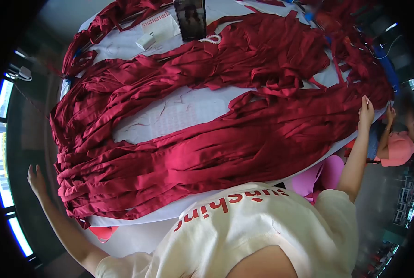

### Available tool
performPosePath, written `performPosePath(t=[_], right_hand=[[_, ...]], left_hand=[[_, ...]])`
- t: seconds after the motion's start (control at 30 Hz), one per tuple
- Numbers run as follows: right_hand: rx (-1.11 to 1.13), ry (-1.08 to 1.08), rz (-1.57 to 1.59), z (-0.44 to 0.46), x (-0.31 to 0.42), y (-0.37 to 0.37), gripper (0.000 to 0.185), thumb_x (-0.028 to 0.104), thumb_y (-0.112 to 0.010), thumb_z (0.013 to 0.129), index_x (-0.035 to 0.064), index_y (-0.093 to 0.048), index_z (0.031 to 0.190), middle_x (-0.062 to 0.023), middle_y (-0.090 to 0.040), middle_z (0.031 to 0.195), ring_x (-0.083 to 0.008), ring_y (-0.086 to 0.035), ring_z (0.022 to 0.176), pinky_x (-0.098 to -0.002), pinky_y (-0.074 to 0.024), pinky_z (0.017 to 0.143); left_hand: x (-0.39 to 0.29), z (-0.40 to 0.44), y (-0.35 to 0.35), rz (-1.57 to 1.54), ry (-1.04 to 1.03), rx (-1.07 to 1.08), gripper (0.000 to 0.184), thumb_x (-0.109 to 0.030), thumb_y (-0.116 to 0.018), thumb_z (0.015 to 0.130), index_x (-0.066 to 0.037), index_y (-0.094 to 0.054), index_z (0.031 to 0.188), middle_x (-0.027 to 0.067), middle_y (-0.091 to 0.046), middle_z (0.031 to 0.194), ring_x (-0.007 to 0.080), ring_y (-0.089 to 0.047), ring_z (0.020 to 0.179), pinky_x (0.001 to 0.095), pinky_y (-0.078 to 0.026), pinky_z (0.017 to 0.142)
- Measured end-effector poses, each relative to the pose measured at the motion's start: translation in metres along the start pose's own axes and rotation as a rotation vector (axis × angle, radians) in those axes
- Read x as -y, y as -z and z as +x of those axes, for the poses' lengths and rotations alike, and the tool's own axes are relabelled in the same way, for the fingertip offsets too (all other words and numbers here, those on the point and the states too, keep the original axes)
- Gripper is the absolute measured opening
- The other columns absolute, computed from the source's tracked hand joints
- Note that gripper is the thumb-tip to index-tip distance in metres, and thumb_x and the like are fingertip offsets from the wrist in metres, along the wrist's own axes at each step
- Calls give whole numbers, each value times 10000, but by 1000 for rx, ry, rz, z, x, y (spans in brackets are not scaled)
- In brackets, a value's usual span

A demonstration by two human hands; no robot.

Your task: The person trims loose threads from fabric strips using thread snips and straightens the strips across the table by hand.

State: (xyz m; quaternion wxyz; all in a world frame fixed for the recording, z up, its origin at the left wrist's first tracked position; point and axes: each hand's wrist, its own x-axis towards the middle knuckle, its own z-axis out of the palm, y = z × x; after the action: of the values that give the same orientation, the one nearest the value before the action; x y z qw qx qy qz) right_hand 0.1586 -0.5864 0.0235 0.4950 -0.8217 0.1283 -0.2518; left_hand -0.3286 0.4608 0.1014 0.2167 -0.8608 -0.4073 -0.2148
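Long strips of dark red cloth (202, 153) lie bunched and overlapping across the table, in a loop around a bare patch of white tabletop (170, 116). Out past the left end of the cloth, my left hand (37, 180) is raised with its fingers stretched out and nothing visible in it. My right hand (366, 112) reaches far to the right, at the edge of the red cloth. Its fingers are pinched together, with a small pale tip showing at them; what they hold is too small to name.
A phone (190, 19) stands upright at the back, by a spiral notepad (159, 25), a small white box (146, 41) and a beaded loop (210, 40). A pink chair (318, 178) is near my right side. Another person's hand (390, 112) is at the table's right end.
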Motion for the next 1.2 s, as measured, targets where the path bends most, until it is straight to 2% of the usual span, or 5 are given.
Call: performPosePath(t=[0.27, 0.73, 0.93, 1.07, 1.2], right_hand=[[4, -46, 2, -20, 24, -10, 295, 236, -585, 845, 65, -605, 1084, 31, -539, 667, -19, -344, 451, -184, -256, 409], [-18, 99, 90, -33, 48, 4, 250, 141, -608, 819, 76, -626, 1060, 71, -459, 623, -12, -332, 491, -180, -256, 440], [173, 125, -201, -15, -12, -3, 482, 168, -677, 732, 43, -532, 1174, -82, -611, 955, -141, -571, 840, -260, -438, 757], [-267, 419, -323, 2, -51, -11, 538, 357, -600, 779, -9, -511, 1163, -225, -567, 1086, -329, -539, 1035, -363, -418, 880], [-557, 162, -343, -38, 2, 30, 478, 405, -551, 811, 13, -561, 1086, -185, -609, 997, -315, -578, 947, -356, -431, 821]], left_hand=[[-355, -125, 142, -787, -730, 446, 252, -179, -619, 759, -24, -618, 956, 133, -607, 902, 295, -556, 938, 422, -353, 944], [-320, -113, 137, -913, -584, 149, 53, -14, -453, 877, 12, -499, 871, 98, -489, 836, 203, -477, 742, 300, -394, 686], [-307, -150, 157, -775, -596, 365, 52, 0, -515, 817, -3, -534, 866, 125, -511, 841, 260, -505, 774, 340, -404, 704], [-330, -181, 153, -549, -812, 207, 154, -50, -535, 823, -29, -565, 973, 162, -538, 1028, 315, -518, 952, 402, -407, 788], [-345, -180, 170, -704, -603, 10, 313, -144, -509, 879, 14, -502, 1150, 180, -487, 1189, 315, -470, 1096, 418, -386, 901]])
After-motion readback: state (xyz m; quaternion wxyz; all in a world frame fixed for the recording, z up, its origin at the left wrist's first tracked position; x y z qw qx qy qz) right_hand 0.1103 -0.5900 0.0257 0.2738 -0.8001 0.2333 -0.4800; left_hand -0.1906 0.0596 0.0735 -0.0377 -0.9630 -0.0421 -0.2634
